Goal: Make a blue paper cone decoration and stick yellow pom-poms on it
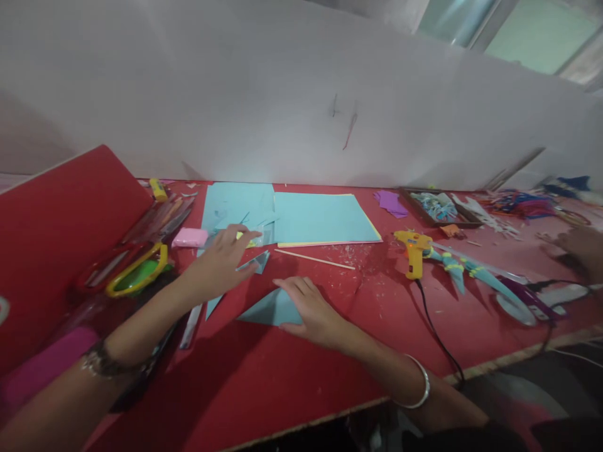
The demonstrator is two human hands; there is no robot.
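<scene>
Light-blue paper triangle (264, 309), head view: lies on the near side of the flat stack of blue-topped paper sheets (325, 216). Right hand (313, 312) palm down on the triangle, thumb parted from fingers. Left hand (220, 265) left of the stack, palm down, fingers spread wide; contact with blue paper scrap (260, 262) unclear.

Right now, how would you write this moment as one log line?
left hand: fingers spread near small folded paper | right hand: covering part of blue paper piece | glue gun: on red table
</scene>
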